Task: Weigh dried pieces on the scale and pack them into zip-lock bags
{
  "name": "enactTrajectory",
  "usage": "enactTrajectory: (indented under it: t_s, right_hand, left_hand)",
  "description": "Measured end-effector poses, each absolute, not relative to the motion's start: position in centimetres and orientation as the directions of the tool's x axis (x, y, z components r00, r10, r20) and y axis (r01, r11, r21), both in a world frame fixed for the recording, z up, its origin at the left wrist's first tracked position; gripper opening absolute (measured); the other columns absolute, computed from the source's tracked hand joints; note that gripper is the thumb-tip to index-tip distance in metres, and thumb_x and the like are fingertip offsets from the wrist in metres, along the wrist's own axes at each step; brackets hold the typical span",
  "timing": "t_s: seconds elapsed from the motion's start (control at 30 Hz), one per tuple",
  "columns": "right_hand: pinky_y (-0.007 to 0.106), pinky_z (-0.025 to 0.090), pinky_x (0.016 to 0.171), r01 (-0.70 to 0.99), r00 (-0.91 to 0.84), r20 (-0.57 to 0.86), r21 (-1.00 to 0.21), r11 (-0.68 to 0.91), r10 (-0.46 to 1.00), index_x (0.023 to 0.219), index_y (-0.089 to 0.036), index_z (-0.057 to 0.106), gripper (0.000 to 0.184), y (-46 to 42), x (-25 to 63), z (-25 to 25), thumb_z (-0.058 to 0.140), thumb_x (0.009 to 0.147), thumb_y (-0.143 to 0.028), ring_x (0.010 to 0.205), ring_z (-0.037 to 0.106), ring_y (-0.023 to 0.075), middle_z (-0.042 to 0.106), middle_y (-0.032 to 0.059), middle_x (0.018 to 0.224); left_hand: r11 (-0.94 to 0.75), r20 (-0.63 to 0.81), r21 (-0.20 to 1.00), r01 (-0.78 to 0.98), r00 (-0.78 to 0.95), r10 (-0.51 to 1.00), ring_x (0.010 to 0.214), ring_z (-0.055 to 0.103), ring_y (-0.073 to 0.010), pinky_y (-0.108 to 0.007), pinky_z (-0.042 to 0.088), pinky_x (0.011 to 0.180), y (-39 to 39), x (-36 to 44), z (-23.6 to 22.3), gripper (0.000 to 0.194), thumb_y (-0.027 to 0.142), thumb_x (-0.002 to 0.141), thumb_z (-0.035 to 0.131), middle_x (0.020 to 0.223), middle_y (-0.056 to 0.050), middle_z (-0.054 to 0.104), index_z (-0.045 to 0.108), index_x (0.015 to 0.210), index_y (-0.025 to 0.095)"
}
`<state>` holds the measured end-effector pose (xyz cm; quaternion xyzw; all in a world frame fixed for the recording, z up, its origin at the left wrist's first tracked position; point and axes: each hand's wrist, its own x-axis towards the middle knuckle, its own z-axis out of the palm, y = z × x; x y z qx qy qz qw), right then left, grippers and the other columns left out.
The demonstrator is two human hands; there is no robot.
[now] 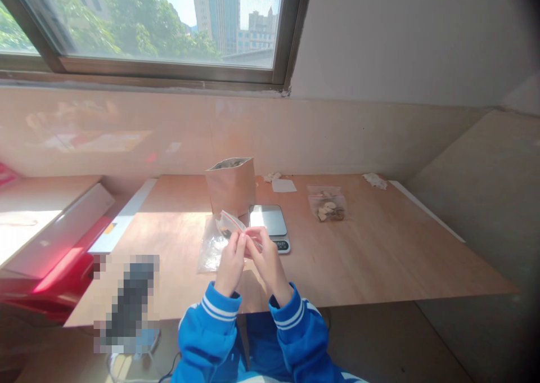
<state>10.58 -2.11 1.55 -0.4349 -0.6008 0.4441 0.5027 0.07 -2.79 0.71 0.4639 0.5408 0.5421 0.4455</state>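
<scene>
My left hand (pixel 232 260) and my right hand (pixel 267 257) meet above the table, fingertips pinched together on the red-edged top of a small clear zip bag (pixel 230 222). Something dark shows inside that bag, too small to name. Just behind my right hand lies a kitchen scale (pixel 268 220) with a silver plate and dark button panel, partly covered by my fingers. To the left, under the held bag, a clear plastic bag or stack of bags (pixel 209 251) lies flat. A tall brown paper bag (pixel 232 187) stands open behind them, with contents visible at its mouth.
Right of the scale lies a zip bag of pale, sliced dried pieces (pixel 330 210). White paper (pixel 284 186) and crumpled scraps (pixel 374 181) lie toward the back of the wooden table (pixel 379 259). A blurred-out dark device (pixel 130 298) with cables is at the front left, near a red chair (pixel 67 276).
</scene>
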Motion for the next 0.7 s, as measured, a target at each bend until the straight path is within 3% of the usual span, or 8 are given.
enactTrajectory:
  t_s: [0.2,0.3,0.43,0.57,0.7]
  right_hand:
    - [0.031,0.055,0.081,0.127,-0.119,0.21,-0.966,0.225,0.97,0.098,-0.02,0.061,0.02,-2.1,10.8,2.0,0.051,0.094,-0.037,0.094,0.07,0.0211,0.073,0.0064,0.099]
    - [0.03,0.054,0.075,0.222,-0.026,0.198,-0.955,0.199,0.98,0.092,-0.019,0.06,0.018,-2.3,10.7,2.2,0.052,0.093,-0.035,0.085,0.071,0.0212,0.074,0.0062,0.091]
    - [0.03,0.051,0.072,0.348,0.053,0.225,-0.917,0.193,0.973,0.088,-0.02,0.059,0.014,-2.3,10.8,2.2,0.056,0.09,-0.033,0.081,0.068,0.0215,0.072,0.0055,0.085]
    - [0.031,0.049,0.077,0.364,-0.089,0.301,-0.878,0.312,0.95,0.09,-0.02,0.061,0.015,-2.0,11.5,2.1,0.051,0.094,-0.03,0.086,0.065,0.0207,0.07,0.0056,0.089]
    - [0.033,0.044,0.082,0.435,-0.3,0.43,-0.733,0.523,0.852,0.095,-0.02,0.06,0.018,-1.6,12.3,2.0,0.043,0.096,-0.024,0.09,0.058,0.0205,0.064,0.0057,0.093]
  left_hand:
    - [-0.034,0.059,0.988,0.148,-0.17,0.984,0.079,0.063,-0.0202,-0.03,0.049,0.07,-2.7,-0.1,0.8,0.036,0.053,0.091,0.044,0.079,-0.004,0.066,0.059,0.09,0.019]
    - [-0.089,0.125,0.962,0.257,-0.13,0.983,0.081,0.062,-0.0193,-0.03,0.048,0.073,-2.8,-0.2,1.0,0.035,0.048,0.094,0.04,0.082,-0.005,0.065,0.059,0.089,0.019]
    - [-0.157,0.197,0.915,0.371,-0.071,0.978,0.067,0.056,-0.0156,-0.026,0.043,0.064,-3.0,-0.5,1.3,0.034,0.045,0.094,0.04,0.071,-0.001,0.058,0.057,0.08,0.019]
    - [-0.166,0.197,0.912,0.374,-0.046,0.979,0.063,0.053,-0.0139,-0.025,0.041,0.061,-3.0,-1.0,1.4,0.035,0.045,0.095,0.039,0.065,0.001,0.054,0.056,0.077,0.019]
    - [-0.188,0.214,0.909,0.373,-0.028,0.976,0.064,0.053,-0.0133,-0.024,0.041,0.062,-3.0,-1.4,1.1,0.035,0.044,0.094,0.041,0.065,0.002,0.052,0.055,0.075,0.019]
